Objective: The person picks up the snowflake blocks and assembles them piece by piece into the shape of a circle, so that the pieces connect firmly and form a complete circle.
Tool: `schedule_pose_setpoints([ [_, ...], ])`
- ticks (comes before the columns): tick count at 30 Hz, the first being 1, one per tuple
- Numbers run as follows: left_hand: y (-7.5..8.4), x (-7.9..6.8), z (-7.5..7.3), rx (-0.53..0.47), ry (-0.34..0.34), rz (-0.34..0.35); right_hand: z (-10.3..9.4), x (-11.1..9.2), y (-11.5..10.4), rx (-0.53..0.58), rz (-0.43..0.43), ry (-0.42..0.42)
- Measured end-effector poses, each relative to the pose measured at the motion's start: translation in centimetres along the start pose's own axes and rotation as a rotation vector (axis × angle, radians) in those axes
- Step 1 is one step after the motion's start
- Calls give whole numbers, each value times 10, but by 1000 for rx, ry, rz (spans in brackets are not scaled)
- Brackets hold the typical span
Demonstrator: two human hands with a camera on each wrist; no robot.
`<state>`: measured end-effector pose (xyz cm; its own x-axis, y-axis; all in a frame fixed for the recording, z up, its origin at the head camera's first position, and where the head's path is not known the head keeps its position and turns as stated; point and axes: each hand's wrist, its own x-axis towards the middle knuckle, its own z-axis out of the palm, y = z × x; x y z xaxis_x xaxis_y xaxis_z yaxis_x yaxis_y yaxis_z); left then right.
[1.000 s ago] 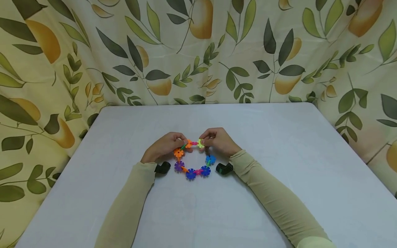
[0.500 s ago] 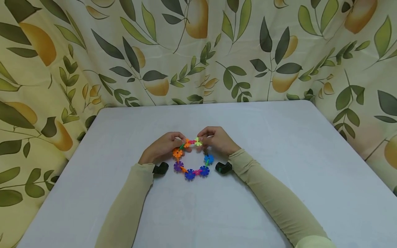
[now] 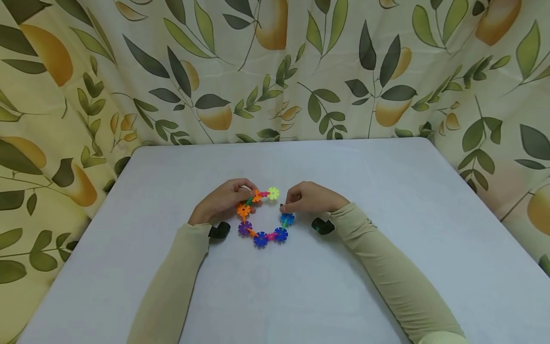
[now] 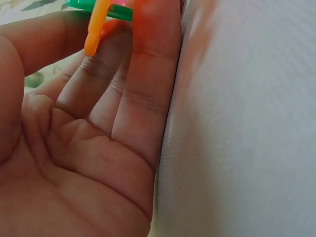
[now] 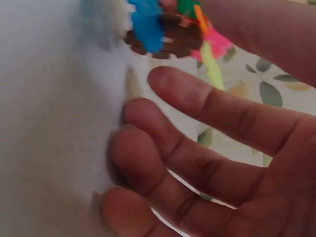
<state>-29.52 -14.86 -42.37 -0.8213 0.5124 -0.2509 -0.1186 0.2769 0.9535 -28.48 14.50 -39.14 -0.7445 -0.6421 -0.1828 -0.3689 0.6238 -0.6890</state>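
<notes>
A curved chain of interlocking plastic snowflake discs (image 3: 245, 228) lies on the white table in the head view. It runs from a yellow-green disc (image 3: 273, 193) at the far end, through pink, orange, green, purple and dark blue ones, to a light blue disc (image 3: 287, 219) on the right. My left hand (image 3: 224, 199) pinches the orange disc (image 3: 257, 196) at the upper left between thumb and fingers. My right hand (image 3: 315, 197) is beside the chain's right end. In the right wrist view its fingers are loosely bent, with the index fingertip (image 5: 170, 81) just apart from a brown disc (image 5: 180, 39).
The white-covered table (image 3: 365, 286) spreads all round the hands. A curtain (image 3: 266, 71) printed with leaves and fruit hangs behind its far edge. Each wrist carries a small black camera (image 3: 323, 226).
My right hand has let go of the yellow-green disc and drawn back right, toward the brown disc. A gap now shows between the chain's ends. The left hand keeps its hold on the orange disc.
</notes>
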Motion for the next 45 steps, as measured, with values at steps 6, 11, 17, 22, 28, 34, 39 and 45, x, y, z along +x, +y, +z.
schedule_pose_setpoints([
  [6,1,0,1,23,25,-2,6,2,0,4,-31,23],
  [11,0,0,2,86,53,13,6,1,5,9,-31,69],
  [17,2,1,3,91,36,31,4,1,10,55,-24,158],
  [22,3,3,4,43,6,28,4,2,14,93,-32,206],
  [28,5,6,5,75,10,22,4,5,14,89,-61,226],
  [34,12,7,10,284,85,9,5,6,14,64,-59,237],
  [39,15,6,13,442,146,7,7,7,14,67,-65,234],
  [45,15,10,17,481,183,1,8,8,12,60,-67,222],
])
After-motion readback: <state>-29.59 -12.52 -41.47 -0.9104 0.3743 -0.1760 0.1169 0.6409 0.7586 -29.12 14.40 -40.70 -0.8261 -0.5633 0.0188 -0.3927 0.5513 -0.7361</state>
